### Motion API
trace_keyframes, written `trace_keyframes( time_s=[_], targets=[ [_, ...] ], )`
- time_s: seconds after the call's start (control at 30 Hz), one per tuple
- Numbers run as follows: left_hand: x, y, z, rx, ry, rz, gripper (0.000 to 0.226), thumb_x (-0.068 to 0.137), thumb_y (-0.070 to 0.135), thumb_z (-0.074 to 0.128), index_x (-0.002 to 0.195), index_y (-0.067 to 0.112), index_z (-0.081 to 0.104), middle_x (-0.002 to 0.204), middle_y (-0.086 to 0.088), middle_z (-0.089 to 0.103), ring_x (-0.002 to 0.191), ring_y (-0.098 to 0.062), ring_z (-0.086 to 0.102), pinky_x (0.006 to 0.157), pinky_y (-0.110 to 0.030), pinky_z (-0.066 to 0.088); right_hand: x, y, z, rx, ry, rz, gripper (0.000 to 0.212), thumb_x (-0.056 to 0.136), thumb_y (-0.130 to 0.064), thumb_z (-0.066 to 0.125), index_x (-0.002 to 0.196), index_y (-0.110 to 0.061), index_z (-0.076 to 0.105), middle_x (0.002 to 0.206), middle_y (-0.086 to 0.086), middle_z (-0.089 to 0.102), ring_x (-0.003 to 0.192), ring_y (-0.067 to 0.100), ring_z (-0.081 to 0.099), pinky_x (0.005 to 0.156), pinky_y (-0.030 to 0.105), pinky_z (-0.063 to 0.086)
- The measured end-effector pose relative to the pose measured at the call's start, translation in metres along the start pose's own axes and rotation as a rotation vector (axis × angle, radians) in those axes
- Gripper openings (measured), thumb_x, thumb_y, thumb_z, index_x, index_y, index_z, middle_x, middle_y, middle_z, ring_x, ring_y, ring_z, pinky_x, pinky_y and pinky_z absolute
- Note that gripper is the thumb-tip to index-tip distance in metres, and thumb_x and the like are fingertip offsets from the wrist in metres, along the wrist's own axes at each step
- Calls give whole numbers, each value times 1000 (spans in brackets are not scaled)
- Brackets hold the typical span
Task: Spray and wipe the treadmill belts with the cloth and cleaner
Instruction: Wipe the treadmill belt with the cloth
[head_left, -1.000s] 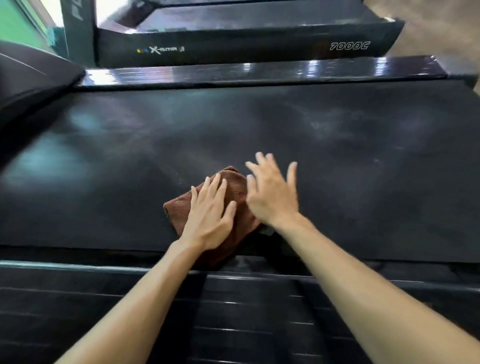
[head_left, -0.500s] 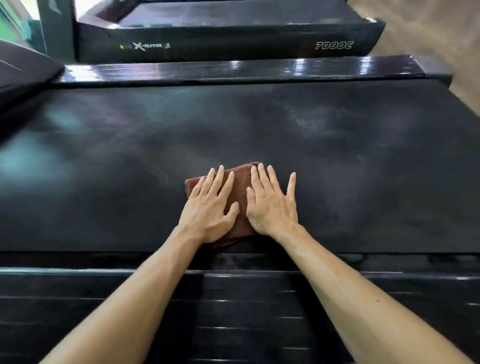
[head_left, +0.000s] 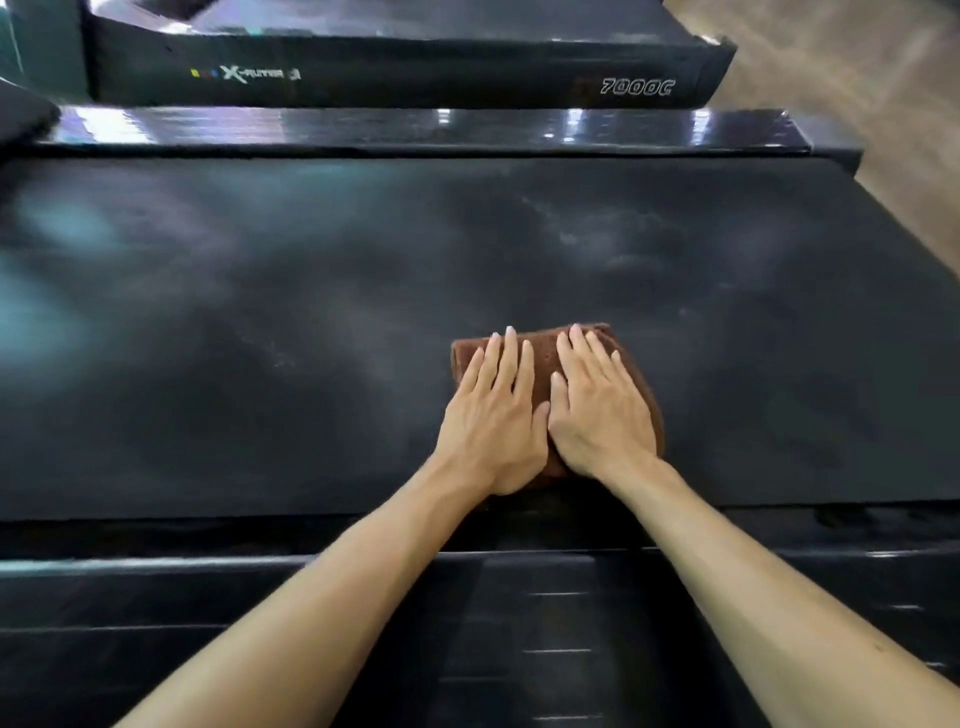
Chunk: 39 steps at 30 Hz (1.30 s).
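head view, cloth: the brown cloth (head_left: 543, 364) lies flat on the treadmill belt (head_left: 260, 338), near the belt's near edge and a little right of the middle of the frame.
head view, left hand: the left hand (head_left: 491, 421) lies flat on the left half of the cloth, fingers straight and pointing away from the person; it presses and does not clutch.
head view, right hand: the right hand (head_left: 602, 415) lies flat on the right half, fingers straight and slightly fanned, thumb touching the left hand's thumb; also pressing, nothing pinched.
head view, belt surface: dull grey smears and pale streaks show across the belt, strongest up and to the right of the cloth.
head view, surroundings: a glossy side rail (head_left: 415, 130) runs along the far edge of the belt, a second treadmill (head_left: 395, 78) marked 7000c stands beyond it, and a ribbed black footboard (head_left: 156, 623) lies under the forearms.
head view, cleaner: no spray bottle is in view.
change: a second ago the right hand was raised beside the cloth; it now bears down with the left, and the cloth has slid rightward along the belt.
meaning: judged from this, the wiping stroke is under way with both palms, and the streaked part to the right is likely next; much of the belt looks not yet wiped.
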<state>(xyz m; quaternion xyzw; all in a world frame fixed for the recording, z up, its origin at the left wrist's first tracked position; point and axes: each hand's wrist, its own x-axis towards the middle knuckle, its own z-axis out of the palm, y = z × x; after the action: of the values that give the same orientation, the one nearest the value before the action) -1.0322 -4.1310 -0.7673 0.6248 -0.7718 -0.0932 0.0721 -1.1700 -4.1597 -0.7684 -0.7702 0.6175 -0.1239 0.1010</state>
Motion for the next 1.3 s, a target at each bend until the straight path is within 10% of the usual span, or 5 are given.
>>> trace_keyframes(
  time_s=[0.27,0.53,0.87,1.3],
  targets=[
    [91,-31,-1,101,-23,6,66,108,37,16,162,1,4,170,-19,-1,158,-27,-5,129,-40,-1,91,13,7,-103,-72,32,61,110,-38,16,166,-15,8,174,7,4,160,23,0,130,41,0],
    [-40,2,8,-20,55,133,74,98,41,18,161,4,20,170,-12,9,158,-20,-1,125,-30,-10,-50,1,3,-88,-54,55,65,106,-44,9,166,-18,13,173,8,7,160,25,3,130,44,4],
    [69,-9,2,76,-54,-5,66,108,36,19,163,4,2,171,-14,-5,158,-23,-7,128,-39,-3,65,22,0,-95,-93,14,60,111,-40,15,166,-19,10,174,6,2,160,21,-2,130,41,-1],
    [-21,37,13,98,-95,82,77,96,46,3,163,7,-4,170,-12,-12,157,-21,-15,128,-39,-8,-50,34,-12,-64,-92,25,60,111,-41,19,166,-18,12,174,8,3,160,22,-2,130,41,-2]
  ],
)
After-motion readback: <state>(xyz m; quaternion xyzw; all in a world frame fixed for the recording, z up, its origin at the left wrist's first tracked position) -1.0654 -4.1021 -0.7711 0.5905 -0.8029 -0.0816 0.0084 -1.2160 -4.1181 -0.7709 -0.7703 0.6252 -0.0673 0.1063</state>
